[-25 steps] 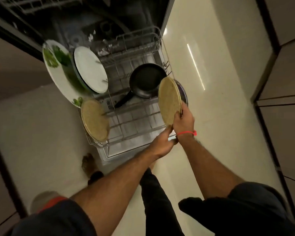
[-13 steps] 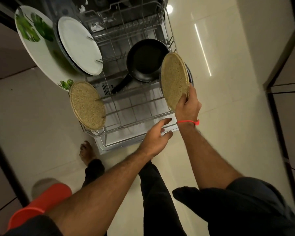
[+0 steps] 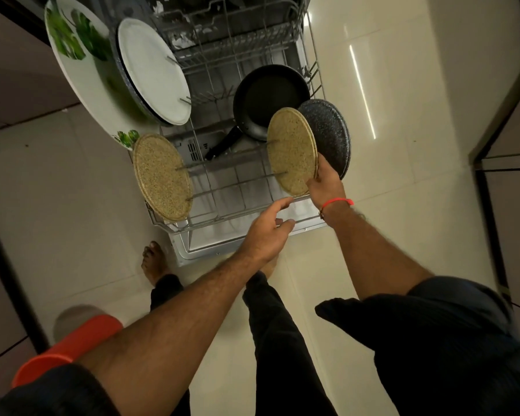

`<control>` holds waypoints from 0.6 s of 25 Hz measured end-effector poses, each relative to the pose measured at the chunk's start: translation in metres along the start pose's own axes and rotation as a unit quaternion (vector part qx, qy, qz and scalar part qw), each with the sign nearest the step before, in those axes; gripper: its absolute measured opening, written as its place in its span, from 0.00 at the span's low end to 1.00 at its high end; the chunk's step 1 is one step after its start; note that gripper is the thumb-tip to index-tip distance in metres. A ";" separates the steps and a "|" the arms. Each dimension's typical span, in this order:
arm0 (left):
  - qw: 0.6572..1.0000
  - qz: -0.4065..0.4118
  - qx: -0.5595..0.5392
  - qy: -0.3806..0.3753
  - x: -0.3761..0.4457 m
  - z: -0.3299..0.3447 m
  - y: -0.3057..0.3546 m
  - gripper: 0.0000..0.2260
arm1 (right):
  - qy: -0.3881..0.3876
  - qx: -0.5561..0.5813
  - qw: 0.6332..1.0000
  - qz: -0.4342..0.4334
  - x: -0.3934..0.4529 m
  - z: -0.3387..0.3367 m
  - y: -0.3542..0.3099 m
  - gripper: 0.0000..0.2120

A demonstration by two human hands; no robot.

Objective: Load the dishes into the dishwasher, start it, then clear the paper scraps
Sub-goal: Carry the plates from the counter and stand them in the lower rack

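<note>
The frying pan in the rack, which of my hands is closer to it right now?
Right. The right hand, holding a speckled tan plate, is just in front of the frying pan. The left hand hovers farther back, over the rack's front rail.

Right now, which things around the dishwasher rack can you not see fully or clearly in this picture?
- Head view: the dark speckled plate is partly covered by the tan plate that the right hand holds.
- The leaf-patterned plate is blurred, its top cut by the frame edge.
- The pan handle end is hidden behind rack wires.
- The upper basket contents are too dark and blurred to name.
- The left hand hovers open.
</note>
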State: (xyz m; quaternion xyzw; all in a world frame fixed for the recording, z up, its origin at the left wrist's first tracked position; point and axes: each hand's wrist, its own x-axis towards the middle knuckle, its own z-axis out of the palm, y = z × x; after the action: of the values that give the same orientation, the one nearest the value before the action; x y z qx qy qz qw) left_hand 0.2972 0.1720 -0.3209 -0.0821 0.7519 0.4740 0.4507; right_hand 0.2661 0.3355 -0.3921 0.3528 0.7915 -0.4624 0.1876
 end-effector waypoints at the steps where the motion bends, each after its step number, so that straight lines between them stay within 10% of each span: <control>1: 1.000 0.009 0.003 0.000 -0.007 -0.004 0.004 0.21 | 0.009 0.023 1.000 0.005 -0.013 -0.006 -0.002 0.24; 9: 0.996 0.040 0.071 0.040 -0.143 -0.091 0.039 0.22 | 0.027 0.253 0.967 0.016 -0.169 -0.050 -0.087 0.13; 15: 0.984 0.099 0.054 0.141 -0.280 -0.193 0.043 0.21 | -0.086 0.181 0.977 -0.078 -0.284 -0.007 -0.218 0.14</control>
State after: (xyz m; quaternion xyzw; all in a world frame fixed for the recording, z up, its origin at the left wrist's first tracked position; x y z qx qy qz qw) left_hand 0.3195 -0.0417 -0.0539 -0.0490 0.8369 0.4588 0.2944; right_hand 0.3003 0.1614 -0.0806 0.2767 0.7008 -0.6397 0.1519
